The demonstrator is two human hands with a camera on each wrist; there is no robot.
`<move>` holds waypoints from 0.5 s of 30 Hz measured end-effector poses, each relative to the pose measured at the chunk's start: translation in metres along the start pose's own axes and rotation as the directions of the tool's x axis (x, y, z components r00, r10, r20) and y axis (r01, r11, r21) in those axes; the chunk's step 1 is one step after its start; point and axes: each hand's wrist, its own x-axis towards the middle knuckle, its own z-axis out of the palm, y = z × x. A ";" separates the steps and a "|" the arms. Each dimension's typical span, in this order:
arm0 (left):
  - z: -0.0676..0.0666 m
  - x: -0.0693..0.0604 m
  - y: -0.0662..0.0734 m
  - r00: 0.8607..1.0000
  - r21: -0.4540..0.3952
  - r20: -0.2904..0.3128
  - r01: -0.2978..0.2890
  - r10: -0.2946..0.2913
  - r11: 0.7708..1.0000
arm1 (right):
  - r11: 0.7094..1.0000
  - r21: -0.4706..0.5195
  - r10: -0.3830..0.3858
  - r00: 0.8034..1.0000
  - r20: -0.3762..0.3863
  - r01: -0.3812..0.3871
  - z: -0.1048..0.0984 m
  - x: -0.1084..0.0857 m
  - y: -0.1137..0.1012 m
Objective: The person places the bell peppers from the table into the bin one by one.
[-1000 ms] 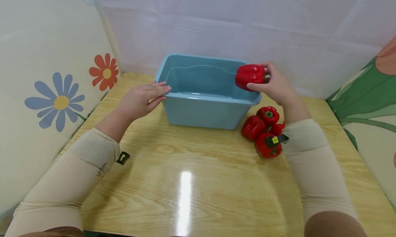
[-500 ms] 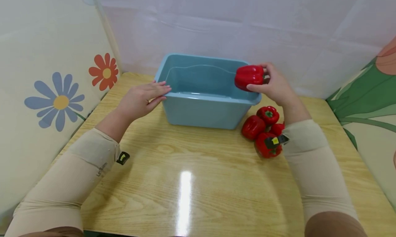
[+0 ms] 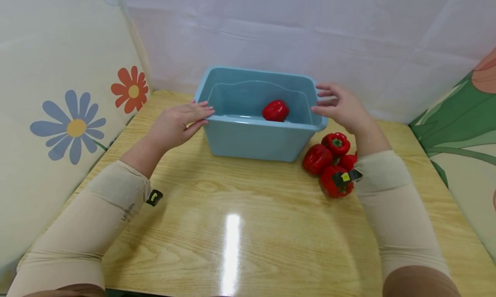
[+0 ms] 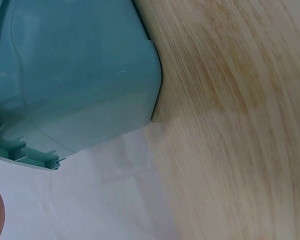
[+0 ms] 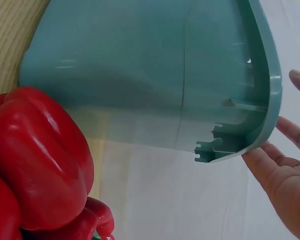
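Wooden table [image 3: 193,228] beneath both sets of fingers: pale yellow, long grain, glossy, a white streak of glare on the body side of the hands. Beyond the fingers, a creased white backdrop [image 3: 240,30]. Outward of the left fingers, a cream panel [image 3: 42,43] with two printed flowers, one blue, one orange-red; outward of the right, a second panel [image 3: 457,107] with green leaves.

Between the hands, one blue bin [image 3: 257,140]: smooth, plastic-looking, tapering to its base, rounded corners, lipped rim. Left hand [image 3: 174,125] lies on the near left corner of the rim, fingers nearly straight. Right hand [image 3: 342,107] at the right rim, fingers extended and apart, nothing in them; firm contact cannot be told.

Red peppers, glossy and lobed, five visible. One pepper [image 3: 276,111] inside the bin, nearer the right fingertips than the left. Four peppers [image 3: 317,159] clustered on the body side of the right fingers, beside the wrist.
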 end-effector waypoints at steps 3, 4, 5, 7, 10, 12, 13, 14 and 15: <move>0.000 0.000 0.000 1.000 -0.005 -0.005 -0.001 0.001 1.000 | 1.000 -0.008 -0.002 1.000 0.002 0.002 0.000 0.000 0.000; 0.000 0.001 0.001 1.000 -0.006 -0.005 0.000 0.000 1.000 | 1.000 -0.015 -0.001 1.000 0.002 0.001 0.000 0.001 0.000; 0.000 0.001 0.001 1.000 -0.009 -0.005 0.003 -0.003 1.000 | 1.000 -0.021 -0.002 1.000 0.001 0.002 0.000 0.001 0.000; -0.001 0.001 0.001 1.000 -0.010 -0.004 0.004 -0.004 1.000 | 0.999 -0.032 -0.004 1.000 -0.001 0.004 0.000 0.001 0.000; 0.000 0.001 0.002 1.000 -0.012 -0.002 0.006 -0.006 1.000 | 0.999 -0.038 -0.012 1.000 -0.003 0.012 0.000 0.001 0.002; 0.000 0.001 0.002 1.000 -0.014 -0.001 0.008 -0.008 1.000 | 0.999 -0.042 -0.016 1.000 -0.005 0.016 0.000 0.001 0.002; 0.000 0.001 0.002 1.000 -0.013 -0.001 0.009 -0.009 1.000 | 0.999 -0.041 -0.018 1.000 -0.005 0.018 0.000 0.000 0.002; 0.000 0.001 0.001 1.000 -0.013 0.000 0.010 -0.010 1.000 | 0.999 -0.041 -0.020 1.000 -0.005 0.020 0.000 0.000 0.002; 0.000 0.001 0.001 1.000 -0.012 0.001 0.012 -0.012 1.000 | 0.999 -0.042 -0.020 1.000 -0.004 0.020 0.000 0.000 0.002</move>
